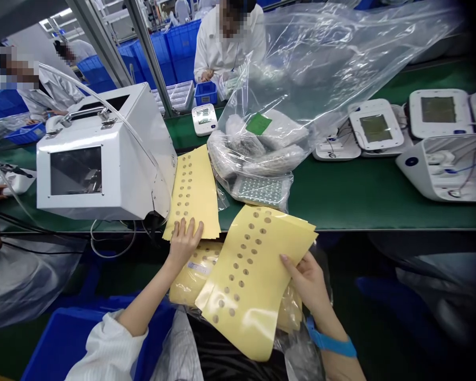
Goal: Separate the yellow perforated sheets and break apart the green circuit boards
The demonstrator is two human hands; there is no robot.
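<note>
My right hand [309,280] grips the right edge of a few yellow sheets [257,275], thumb on top. These sheets carry two rows of small round grey dots and tilt over my lap. My left hand [185,244] lies with fingers spread on the near end of another stack of yellow dotted sheets [198,196], which rests on the green bench. Beneath the held sheets, a clear plastic bag with more yellow sheets [186,283] sits on my lap, partly hidden. A blue band [333,341] circles my right wrist.
A white machine with a window [143,153] stands left of the stack. Behind the sheets is a large clear bag of wrapped parts [262,143]. White monitor housings [375,124] line the right of the green bench [341,206]. A co-worker [230,45] sits opposite; a blue bin [63,338] is lower left.
</note>
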